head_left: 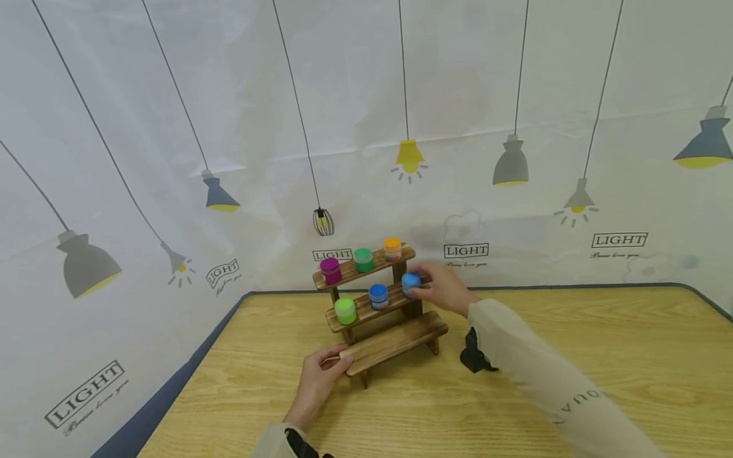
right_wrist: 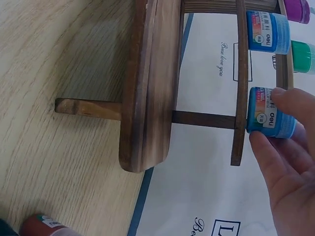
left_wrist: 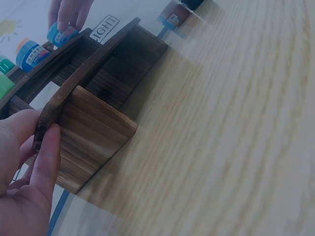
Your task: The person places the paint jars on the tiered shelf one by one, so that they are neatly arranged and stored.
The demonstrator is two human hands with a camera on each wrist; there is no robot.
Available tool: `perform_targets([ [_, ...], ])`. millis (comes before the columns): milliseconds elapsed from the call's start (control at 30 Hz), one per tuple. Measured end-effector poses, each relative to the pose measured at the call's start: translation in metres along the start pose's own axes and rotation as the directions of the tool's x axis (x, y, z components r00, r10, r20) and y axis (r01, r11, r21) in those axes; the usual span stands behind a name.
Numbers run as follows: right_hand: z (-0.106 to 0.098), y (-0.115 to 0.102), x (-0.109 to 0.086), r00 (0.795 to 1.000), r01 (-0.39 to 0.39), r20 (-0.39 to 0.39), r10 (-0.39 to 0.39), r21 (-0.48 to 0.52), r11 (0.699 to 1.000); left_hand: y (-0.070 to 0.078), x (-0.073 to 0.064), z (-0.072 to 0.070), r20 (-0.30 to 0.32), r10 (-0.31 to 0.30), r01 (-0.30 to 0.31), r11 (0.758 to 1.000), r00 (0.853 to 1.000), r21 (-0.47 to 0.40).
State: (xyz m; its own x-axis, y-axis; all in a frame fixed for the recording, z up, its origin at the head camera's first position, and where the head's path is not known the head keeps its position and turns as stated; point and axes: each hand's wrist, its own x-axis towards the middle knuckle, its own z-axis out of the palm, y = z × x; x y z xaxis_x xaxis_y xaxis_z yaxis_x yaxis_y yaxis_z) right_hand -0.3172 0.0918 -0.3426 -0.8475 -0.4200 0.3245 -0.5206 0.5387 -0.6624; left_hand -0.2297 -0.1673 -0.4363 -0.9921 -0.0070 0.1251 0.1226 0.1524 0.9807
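Below centre, clamped fingers of right hand (head_left: 446,289) on round light-blue jar (head_left: 409,284), left hand (head_left: 321,375) on tiered brown wooden stand (head_left: 395,344).

Site: a tabletop booth or corner screened with printed sheeting; whether it sits in a home, office or studio cannot be told. Evidence: wood-grain table (head_left: 630,343) under and around the three-tier wooden stand (head_left: 395,343). Pale, creased sheeting (head_left: 355,83) rises behind the stand and along its left, bearing drawn pendant lamps (head_left: 409,152) and boxed "LIGHT" lettering (head_left: 466,250). Dark blue band (head_left: 150,413) borders the tabletop left of the stand.
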Motion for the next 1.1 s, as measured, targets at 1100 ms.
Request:
perform_targets([
  [1100, 0.013, 0.004, 0.001, 0.996, -0.072, -0.048, 0.078, 0.118, 0.99, -0.001, 0.001, 0.002, -0.047, -0.011, 0.013, 0.999, 0.999, 0.044],
])
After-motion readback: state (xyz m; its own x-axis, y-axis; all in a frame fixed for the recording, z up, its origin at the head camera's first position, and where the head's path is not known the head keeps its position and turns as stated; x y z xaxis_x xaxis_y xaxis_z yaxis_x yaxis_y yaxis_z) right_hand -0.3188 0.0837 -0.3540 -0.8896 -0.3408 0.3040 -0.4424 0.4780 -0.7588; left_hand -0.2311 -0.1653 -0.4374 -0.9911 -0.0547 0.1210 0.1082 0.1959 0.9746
